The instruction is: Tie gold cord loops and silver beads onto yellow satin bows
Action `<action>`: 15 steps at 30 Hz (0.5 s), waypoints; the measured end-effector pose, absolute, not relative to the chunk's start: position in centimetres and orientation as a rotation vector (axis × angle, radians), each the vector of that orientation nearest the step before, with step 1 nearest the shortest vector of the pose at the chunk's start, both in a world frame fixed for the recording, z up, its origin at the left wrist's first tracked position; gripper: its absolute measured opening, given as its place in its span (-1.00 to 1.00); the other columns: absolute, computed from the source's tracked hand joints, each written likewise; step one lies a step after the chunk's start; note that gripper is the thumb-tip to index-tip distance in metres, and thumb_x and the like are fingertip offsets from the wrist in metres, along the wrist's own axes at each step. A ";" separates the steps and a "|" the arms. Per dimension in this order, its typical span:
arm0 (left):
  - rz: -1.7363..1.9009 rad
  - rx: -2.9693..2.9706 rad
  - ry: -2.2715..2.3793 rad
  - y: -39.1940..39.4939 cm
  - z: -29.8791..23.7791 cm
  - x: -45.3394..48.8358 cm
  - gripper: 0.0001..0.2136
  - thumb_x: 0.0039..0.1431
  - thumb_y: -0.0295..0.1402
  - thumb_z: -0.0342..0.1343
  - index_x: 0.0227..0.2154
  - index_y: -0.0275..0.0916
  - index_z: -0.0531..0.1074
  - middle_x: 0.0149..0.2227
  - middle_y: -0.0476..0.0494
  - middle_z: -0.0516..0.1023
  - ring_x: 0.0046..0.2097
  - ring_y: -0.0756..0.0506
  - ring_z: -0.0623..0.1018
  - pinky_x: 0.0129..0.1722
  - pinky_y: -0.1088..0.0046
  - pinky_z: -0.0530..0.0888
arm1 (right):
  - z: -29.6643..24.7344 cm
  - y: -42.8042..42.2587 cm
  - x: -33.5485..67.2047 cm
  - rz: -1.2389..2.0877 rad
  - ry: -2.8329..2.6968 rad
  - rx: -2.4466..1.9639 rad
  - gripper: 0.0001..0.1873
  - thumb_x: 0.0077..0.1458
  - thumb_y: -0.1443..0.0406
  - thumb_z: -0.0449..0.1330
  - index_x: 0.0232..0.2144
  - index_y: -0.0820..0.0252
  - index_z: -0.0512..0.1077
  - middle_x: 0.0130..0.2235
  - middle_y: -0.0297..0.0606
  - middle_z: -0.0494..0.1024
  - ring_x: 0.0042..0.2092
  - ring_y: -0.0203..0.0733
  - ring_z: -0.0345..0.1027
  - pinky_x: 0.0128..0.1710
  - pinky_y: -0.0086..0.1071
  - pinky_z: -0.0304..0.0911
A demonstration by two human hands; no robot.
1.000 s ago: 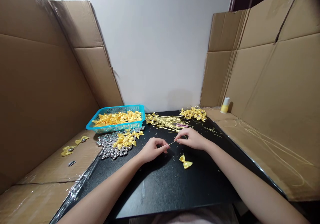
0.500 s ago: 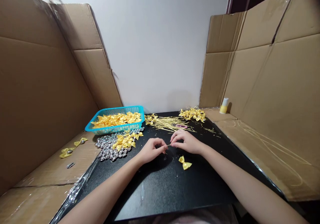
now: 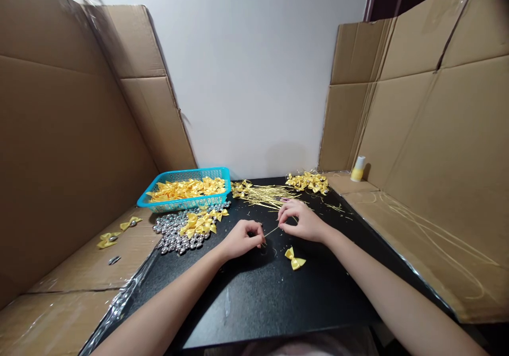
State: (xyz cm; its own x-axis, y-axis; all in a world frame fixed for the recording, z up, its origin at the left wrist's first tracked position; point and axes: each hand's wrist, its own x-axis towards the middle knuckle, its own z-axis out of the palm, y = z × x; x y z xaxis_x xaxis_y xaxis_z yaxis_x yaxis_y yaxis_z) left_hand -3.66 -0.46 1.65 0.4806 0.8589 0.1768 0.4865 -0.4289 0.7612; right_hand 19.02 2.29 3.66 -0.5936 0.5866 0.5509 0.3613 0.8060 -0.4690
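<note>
My left hand and my right hand are closed in pinches over the black table. A thin gold wire runs between their fingertips. What else the left fingers hold is too small to make out. A single yellow ribbon bow lies on the table just below my right hand. A heap of small silver bells with several yellow bows on it sits to the left of my left hand.
A blue basket of yellow bows stands at the back left. Gold wires and finished gold bows lie at the back. Cardboard walls rise on both sides. A small roll stands at the right. Loose bows lie on the left cardboard.
My right hand came close to the left, then drew back up and right, so a stretch of gold wire shows between the fingertips again.
</note>
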 end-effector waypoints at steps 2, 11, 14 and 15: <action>0.737 2.100 1.097 -0.5 1.7 -3.7 -0.84 -0.01 -0.46 0.04 -0.63 -0.29 0.45 -0.56 -0.01 0.50 -0.42 0.00 0.47 -0.35 0.54 0.35 | 3.8 2.1 19.1 0.377 -2.266 -0.691 -0.87 -0.08 0.43 0.26 -0.58 0.13 0.47 -0.35 -0.33 0.55 -0.21 -0.16 0.36 0.05 -0.07 0.10; 0.699 2.177 1.115 -0.4 1.6 -3.6 -0.86 -0.06 -0.50 0.04 -0.65 -0.28 0.43 -0.57 0.01 0.47 -0.43 0.00 0.43 -0.36 0.53 0.32 | 4.3 1.7 19.2 0.348 -2.273 -0.722 -0.86 -0.10 0.45 0.26 -0.58 0.13 0.46 -0.34 -0.34 0.56 -0.18 -0.15 0.35 0.00 -0.10 0.10; 0.691 2.227 1.115 -0.4 1.7 -3.5 -0.85 -0.05 -0.49 0.06 -0.66 -0.27 0.43 -0.57 0.00 0.45 -0.40 -0.03 0.42 -0.30 0.49 0.33 | 4.3 1.6 19.2 0.347 -2.275 -0.714 -0.85 -0.11 0.47 0.26 -0.58 0.13 0.46 -0.34 -0.35 0.56 -0.18 -0.15 0.35 0.01 -0.09 0.09; 0.696 2.245 1.114 -0.5 1.8 -3.5 -0.86 -0.05 -0.48 0.08 -0.65 -0.26 0.44 -0.55 -0.01 0.46 -0.37 -0.04 0.42 -0.24 0.46 0.33 | 4.3 1.6 19.2 0.344 -2.276 -0.705 -0.85 -0.11 0.47 0.26 -0.58 0.13 0.46 -0.34 -0.35 0.55 -0.18 -0.16 0.35 0.02 -0.09 0.09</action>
